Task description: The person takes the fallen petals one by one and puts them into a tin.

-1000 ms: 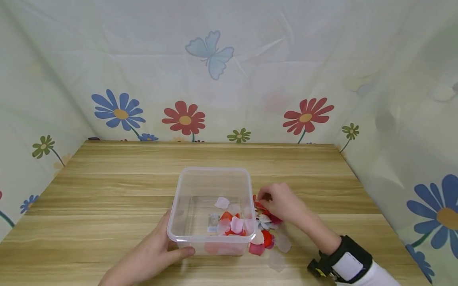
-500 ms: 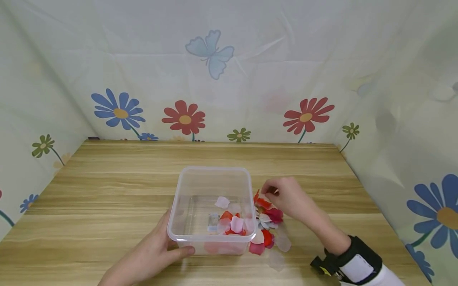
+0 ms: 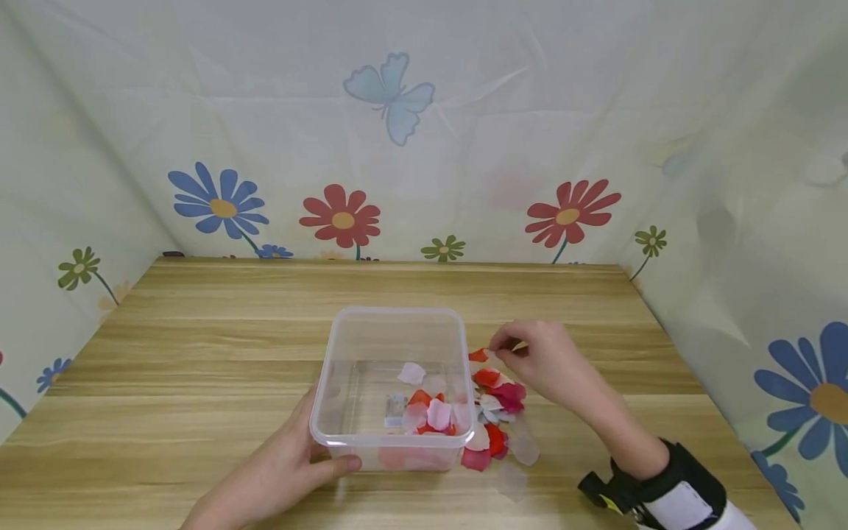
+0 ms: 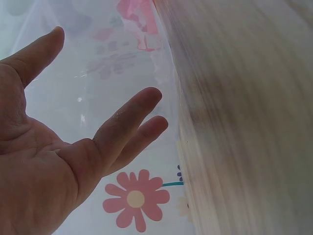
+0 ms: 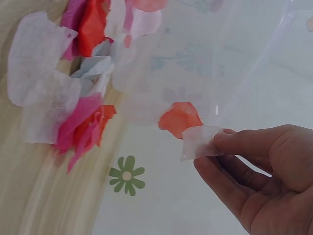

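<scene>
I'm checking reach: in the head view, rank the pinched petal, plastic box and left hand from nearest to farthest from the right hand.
1. Pale petal: between the right hand's fingertips.
2. Plastic box: to the right hand's left.
3. Left hand: at the box's left side.

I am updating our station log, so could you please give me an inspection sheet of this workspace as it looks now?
Surface: pale wood-grain tabletop, grain running side to side.
Job's things: clear plastic box, upright and lidless, with petals inside; loose petals heaped beside its right wall.
Clutter: small dark item at the far left corner, too small to identify.
Hands: left hand rests against the box, thumb at its front; right hand pinches a translucent whitish petal. An orange-red petal shows right beside that one; I cannot tell whether it is held too.
Cables: nothing seen.
Surroundings: white backdrop printed with flowers and a butterfly.
</scene>
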`<state>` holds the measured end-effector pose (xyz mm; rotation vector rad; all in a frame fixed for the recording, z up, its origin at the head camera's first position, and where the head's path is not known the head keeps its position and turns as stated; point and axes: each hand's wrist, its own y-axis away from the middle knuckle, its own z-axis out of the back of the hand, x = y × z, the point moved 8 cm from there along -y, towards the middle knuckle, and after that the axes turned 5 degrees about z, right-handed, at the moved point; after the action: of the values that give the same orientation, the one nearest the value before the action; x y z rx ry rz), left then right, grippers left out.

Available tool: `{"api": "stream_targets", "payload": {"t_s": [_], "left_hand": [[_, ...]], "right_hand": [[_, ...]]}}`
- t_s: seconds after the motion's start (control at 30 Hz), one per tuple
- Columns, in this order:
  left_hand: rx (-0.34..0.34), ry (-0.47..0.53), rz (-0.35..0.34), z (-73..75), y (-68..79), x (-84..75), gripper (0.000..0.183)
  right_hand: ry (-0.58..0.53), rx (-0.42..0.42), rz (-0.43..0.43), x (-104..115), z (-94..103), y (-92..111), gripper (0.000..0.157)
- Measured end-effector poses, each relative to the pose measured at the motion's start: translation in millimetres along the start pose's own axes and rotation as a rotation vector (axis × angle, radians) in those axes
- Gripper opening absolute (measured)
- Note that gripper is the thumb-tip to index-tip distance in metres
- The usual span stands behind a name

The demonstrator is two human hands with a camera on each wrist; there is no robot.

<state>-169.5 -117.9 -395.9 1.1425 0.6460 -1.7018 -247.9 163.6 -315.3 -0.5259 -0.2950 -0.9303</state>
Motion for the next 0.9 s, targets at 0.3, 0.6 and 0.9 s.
{"api": "stream_targets", "payload": {"t_s": [0.3, 0.6, 0.9], "left_hand": [[0.012, 0.040, -0.014, -0.7, -0.1, -0.8, 0.105], [0.011, 0.042, -0.029, -0.7, 0.0, -0.7, 0.105], [0.004, 0.033, -0.052, -0.6, -0.5, -1.6, 0.105]], "right_hand": [[-0.001, -0.049, 0.016, 12.6, 17.6, 4.5, 0.017], [0.062, 0.001, 0.027, 10.8, 13.9, 7.0, 0.016], [0.104, 0.094, -0.020, -0.2, 2.5, 10.8, 0.013]]}}
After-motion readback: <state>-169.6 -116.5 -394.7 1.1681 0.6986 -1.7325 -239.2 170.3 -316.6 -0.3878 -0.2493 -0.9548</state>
